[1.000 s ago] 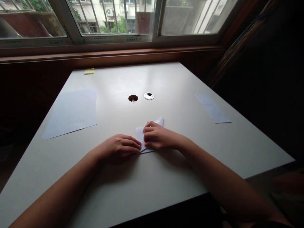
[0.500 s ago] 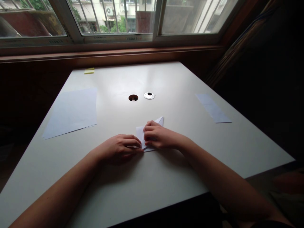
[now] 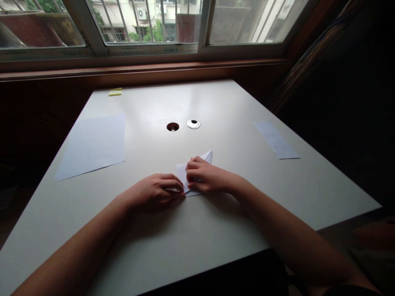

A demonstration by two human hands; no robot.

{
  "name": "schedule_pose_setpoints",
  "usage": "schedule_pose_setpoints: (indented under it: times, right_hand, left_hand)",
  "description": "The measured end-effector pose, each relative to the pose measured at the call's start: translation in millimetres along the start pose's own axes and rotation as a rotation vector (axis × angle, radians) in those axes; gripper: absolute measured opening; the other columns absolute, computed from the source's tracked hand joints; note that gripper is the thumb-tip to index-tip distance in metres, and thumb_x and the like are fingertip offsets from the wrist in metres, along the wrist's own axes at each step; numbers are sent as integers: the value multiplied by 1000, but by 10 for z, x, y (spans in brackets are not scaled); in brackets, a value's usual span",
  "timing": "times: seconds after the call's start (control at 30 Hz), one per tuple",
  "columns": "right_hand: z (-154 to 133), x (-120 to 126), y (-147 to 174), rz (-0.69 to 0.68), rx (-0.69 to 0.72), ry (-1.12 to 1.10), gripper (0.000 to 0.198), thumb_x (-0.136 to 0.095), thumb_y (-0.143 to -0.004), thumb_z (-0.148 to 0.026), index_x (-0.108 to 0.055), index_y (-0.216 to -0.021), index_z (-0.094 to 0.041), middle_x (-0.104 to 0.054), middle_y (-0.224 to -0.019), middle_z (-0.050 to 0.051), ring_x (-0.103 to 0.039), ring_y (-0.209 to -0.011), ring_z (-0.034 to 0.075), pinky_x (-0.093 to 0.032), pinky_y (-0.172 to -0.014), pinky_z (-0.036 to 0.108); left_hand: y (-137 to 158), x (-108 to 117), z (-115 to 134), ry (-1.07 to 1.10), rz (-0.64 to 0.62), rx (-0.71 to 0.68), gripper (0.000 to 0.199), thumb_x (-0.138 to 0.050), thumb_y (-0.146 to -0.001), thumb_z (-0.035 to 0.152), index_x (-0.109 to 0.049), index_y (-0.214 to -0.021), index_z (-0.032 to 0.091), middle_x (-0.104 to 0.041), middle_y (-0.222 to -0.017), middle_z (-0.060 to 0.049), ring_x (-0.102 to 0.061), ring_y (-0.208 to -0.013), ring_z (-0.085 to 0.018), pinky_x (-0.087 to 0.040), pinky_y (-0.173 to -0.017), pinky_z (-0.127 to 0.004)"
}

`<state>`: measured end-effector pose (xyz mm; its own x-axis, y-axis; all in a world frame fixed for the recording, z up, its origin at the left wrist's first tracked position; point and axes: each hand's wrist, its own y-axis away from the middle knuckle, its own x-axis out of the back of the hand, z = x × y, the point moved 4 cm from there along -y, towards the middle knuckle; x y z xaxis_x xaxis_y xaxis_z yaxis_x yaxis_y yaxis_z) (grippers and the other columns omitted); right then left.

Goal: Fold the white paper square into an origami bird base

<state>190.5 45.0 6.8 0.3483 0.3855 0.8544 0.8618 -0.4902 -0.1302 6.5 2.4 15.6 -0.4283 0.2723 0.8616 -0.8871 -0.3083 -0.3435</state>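
Observation:
A small folded sheet of white paper (image 3: 180, 171) lies on the white table (image 3: 148, 255), with a pointed corner sticking up to the far right. My left hand (image 3: 160, 191) is at its near left corner, fingers closed together and tips pinching the edge. Over the paper's middle rests my right hand (image 3: 203, 174), its fingers curled and pressing on a folded layer. Much of the paper is hidden under the right hand, so the full shape of the folds does not show.
A large white sheet (image 3: 92, 146) lies at the left and a narrow paper strip (image 3: 276, 139) at the right. Toward the back are a round hole (image 3: 173, 127), its metal cover (image 3: 193, 124) and a yellow sticky-note pad (image 3: 115, 92). A window stands behind the table.
Almost nothing differs. Both hands keep their places on the folded paper, and the whole view has shifted very slightly.

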Motion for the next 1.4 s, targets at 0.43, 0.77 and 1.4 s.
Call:
schedule_pose_setpoints:
  times: [0.43, 0.77, 1.4]
  right_hand:
    - [-13, 8, -10, 1, 8, 21, 7, -66, -89, -25, -64, -86, -18, -59, -95, 7, -45, -105, 25, -43, -93, 40]
    - [26, -21, -3, 17, 7, 36, 8, -67, -88, -26, -64, -87, -19, -58, -96, 7, -45, -104, 25, -45, -91, 40]
    - [-12, 21, -1, -13, -10, 3, 10, -68, -88, -29, -65, -87, -19, -59, -96, 7, -45, -105, 25, -45, -93, 40]
  left_hand:
    - [-6, 27, -14, 17, -18, -20, 26, -58, -93, 15, -68, -116, 21, -70, -116, -9, -63, -113, -21, -54, -98, -34]
    - [-11, 32, 0, 41, -22, 9, 26, -61, -91, 17, -70, -115, 23, -72, -112, -7, -64, -112, -21, -54, -99, -34]
    - [94, 33, -144, 111, 77, 16, 34, -52, -91, 12, -66, -119, 23, -71, -117, -10, -65, -114, -21, -56, -93, -36]
